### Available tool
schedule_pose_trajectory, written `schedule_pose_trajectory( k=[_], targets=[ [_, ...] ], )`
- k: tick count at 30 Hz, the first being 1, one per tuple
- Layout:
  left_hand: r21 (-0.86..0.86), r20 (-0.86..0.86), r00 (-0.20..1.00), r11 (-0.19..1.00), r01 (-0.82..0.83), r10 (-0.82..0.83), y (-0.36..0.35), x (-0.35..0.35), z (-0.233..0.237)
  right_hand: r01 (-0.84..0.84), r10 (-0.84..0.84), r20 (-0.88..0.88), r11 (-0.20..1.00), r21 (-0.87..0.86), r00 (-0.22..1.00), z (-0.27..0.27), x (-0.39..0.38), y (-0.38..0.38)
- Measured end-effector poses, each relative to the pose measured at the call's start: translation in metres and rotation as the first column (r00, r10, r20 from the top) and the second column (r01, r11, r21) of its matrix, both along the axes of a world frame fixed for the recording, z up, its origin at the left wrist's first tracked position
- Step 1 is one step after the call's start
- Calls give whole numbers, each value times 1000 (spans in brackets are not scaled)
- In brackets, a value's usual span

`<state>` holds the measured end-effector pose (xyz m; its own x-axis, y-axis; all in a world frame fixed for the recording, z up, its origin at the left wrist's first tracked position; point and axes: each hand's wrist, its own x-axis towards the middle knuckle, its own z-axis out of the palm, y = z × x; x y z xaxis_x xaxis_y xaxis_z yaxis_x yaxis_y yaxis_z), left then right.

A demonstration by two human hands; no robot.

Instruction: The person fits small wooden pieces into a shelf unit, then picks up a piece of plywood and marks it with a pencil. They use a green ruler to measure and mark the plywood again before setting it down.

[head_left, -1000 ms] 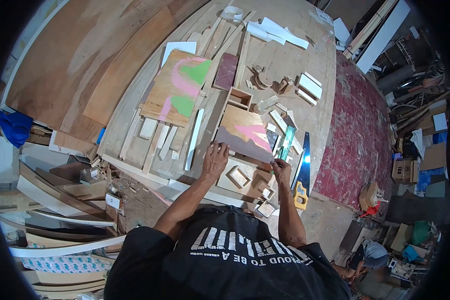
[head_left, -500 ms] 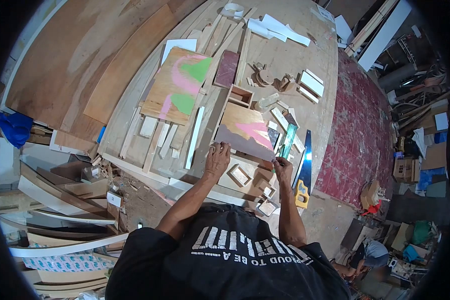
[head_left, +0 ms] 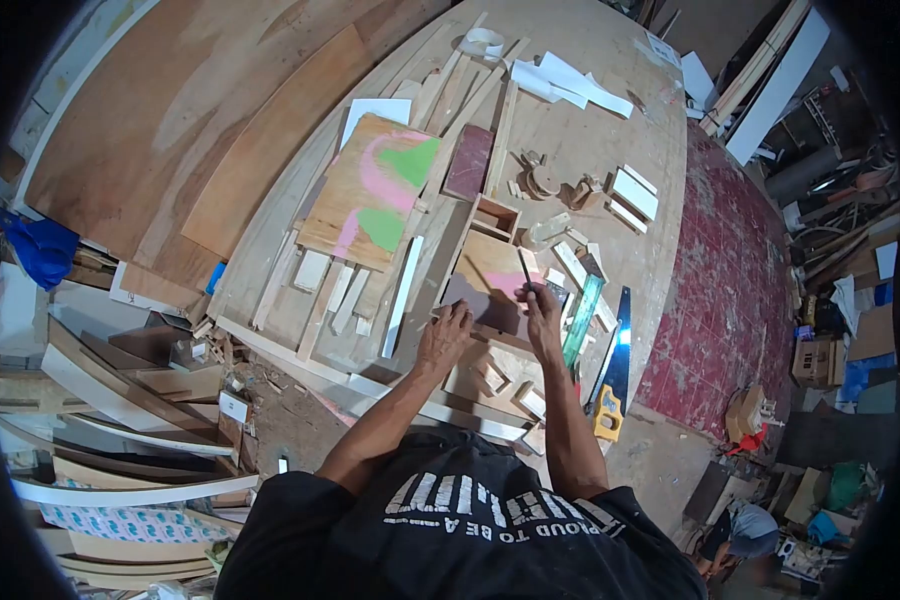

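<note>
In front of me lies a plywood board point(head_left: 487, 256) painted pink and grey-purple, over a small wooden box frame whose open compartment point(head_left: 494, 214) shows at the far end. My left hand point(head_left: 447, 337) rests on the board's near left corner, fingers spread over the painted surface. Above the board's right side, my right hand point(head_left: 541, 314) is closed around a thin dark pencil-like stick point(head_left: 526, 268), its far end pointing up and away. A greenish clear ruler-like strip point(head_left: 582, 322) lies just right of that hand.
A handsaw point(head_left: 611, 370) with a yellow handle lies at the table's right edge. Another painted board point(head_left: 368, 190) sits on wood strips at the left. Small wooden frames point(head_left: 491, 377) lie near my body. Another person point(head_left: 740, 535) is at lower right.
My right hand has moved from the board's near right corner to above it, with the dark stick now raised. My left hand has shifted onto the board's surface. The view has shifted slightly.
</note>
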<state>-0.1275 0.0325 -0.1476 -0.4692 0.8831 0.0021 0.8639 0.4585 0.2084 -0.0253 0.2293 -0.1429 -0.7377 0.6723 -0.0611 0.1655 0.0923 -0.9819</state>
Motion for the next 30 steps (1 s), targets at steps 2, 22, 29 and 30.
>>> schedule_pose_trajectory(
  k=[2,22,29,30],
  targets=[
    [-15,16,1000,1000,8,-8,0,-2,7,68,-88,-91,975,-212,992,15,-28,-16],
    [-31,80,996,999,-31,33,-1,1,-6,-26,38,30,946,-322,999,-13,-84,-46],
    [-17,3,1000,999,-27,27,-4,3,1,-86,89,7,981,-174,996,-5,-85,-49],
    [-43,-3,1000,999,-27,27,-3,3,3,-88,91,6,981,-174,996,-6,-86,-49]
  ],
)
